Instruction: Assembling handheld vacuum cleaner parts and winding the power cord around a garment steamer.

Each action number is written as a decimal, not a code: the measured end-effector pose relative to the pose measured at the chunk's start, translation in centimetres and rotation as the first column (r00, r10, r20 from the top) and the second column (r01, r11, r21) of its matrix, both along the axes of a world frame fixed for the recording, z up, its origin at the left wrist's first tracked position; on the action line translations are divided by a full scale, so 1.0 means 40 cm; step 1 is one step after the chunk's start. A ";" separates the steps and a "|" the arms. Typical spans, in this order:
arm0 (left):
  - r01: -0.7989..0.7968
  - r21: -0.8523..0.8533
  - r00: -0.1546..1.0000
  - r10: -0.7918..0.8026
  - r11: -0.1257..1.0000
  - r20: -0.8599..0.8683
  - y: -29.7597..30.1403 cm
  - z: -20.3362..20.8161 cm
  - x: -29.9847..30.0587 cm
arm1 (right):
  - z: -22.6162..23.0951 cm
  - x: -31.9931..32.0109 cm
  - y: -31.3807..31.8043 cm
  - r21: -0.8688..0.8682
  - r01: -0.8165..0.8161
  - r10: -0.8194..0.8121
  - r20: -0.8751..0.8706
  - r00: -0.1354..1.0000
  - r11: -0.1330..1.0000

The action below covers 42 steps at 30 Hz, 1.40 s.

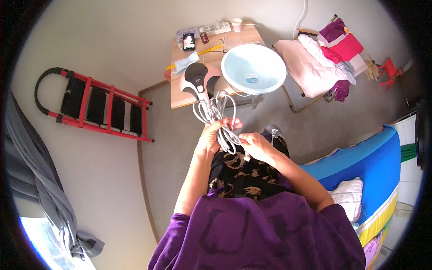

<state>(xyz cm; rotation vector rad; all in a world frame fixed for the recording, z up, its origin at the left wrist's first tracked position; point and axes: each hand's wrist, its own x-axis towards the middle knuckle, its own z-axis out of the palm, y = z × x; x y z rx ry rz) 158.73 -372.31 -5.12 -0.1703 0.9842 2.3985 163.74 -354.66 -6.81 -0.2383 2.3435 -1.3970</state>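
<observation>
A looped grey power cord [217, 110] hangs in front of me, gathered into several coils. My left hand [212, 135] is wrapped round the lower part of the bundle. My right hand [255, 145] pinches the cord at the right side of the coils, and its fingers are closed. A plug [274, 133] shows just past my right hand, beside my leg. The coils reach up to a black, white and pink appliance [200, 80], perhaps a handheld steamer, at the table's near edge. Whether it rests on the table I cannot tell.
On the wooden table [180, 100] are a light blue basin [254, 67], a phone [189, 42], a power strip [215, 29], a cup [236, 24] and a face mask [186, 63]. A red stepladder [101, 105] leans left. A chair with clothes [310, 63] stands right, near a blue bed [360, 157].
</observation>
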 end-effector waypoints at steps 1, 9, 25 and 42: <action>-0.003 0.002 1.000 0.003 1.000 0.000 -0.006 -0.012 -0.001 | -0.004 -0.005 -0.002 0.081 -0.069 0.076 -0.082 0.994 0.994; -0.085 0.091 0.990 0.095 0.992 -0.103 -0.030 -0.028 -0.007 | -0.060 0.010 0.053 -0.050 -0.164 0.150 -0.220 0.964 0.985; -0.059 -0.070 0.998 0.056 0.996 -0.041 -0.024 -0.043 -0.011 | -0.072 0.025 0.193 0.536 0.460 -0.267 -0.399 0.877 0.708; -0.112 -0.184 0.991 0.123 0.977 0.048 0.013 -0.083 0.002 | 0.074 -0.012 0.038 -0.532 0.149 -0.219 -0.071 0.973 0.834</action>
